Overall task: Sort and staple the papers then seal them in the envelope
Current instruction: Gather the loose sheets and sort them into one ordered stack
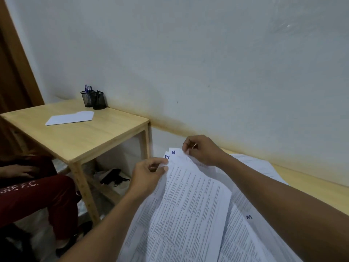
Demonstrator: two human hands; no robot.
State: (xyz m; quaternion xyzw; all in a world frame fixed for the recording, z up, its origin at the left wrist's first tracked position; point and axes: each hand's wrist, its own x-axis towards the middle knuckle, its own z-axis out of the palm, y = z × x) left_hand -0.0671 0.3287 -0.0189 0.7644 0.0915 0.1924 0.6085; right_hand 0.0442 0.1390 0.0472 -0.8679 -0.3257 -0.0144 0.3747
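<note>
Head view shows both hands in the lower middle of the frame, working on the white printed sheets of paper. The left hand has a closed grip on the top corner of the sheet marked "1" in blue ink, pinched between thumb and fingers. The right hand pinches the top edge of the sheet marked "2", which lies just behind the first one. Another sheet marked "3" lies lower right, partly under the right forearm, on more loose sheets that cover the light wooden table along the wall.

I judge the step in hand is sorting: the numbered corners are being put in order. To do it well, the two held sheets should be brought together so the top edges and left corners match exactly, with "1" in front of "2". Then sheet "3" needs to go behind them. Tapping the pile on the table would make the edges even before stapling. Thin paper bends easily, so a light pinch near the corner is better than a strong one.

The white paper envelope waits on the small light wooden side table in the middle left, near two black mesh pen holders. I see no stapler in the frame.
</note>
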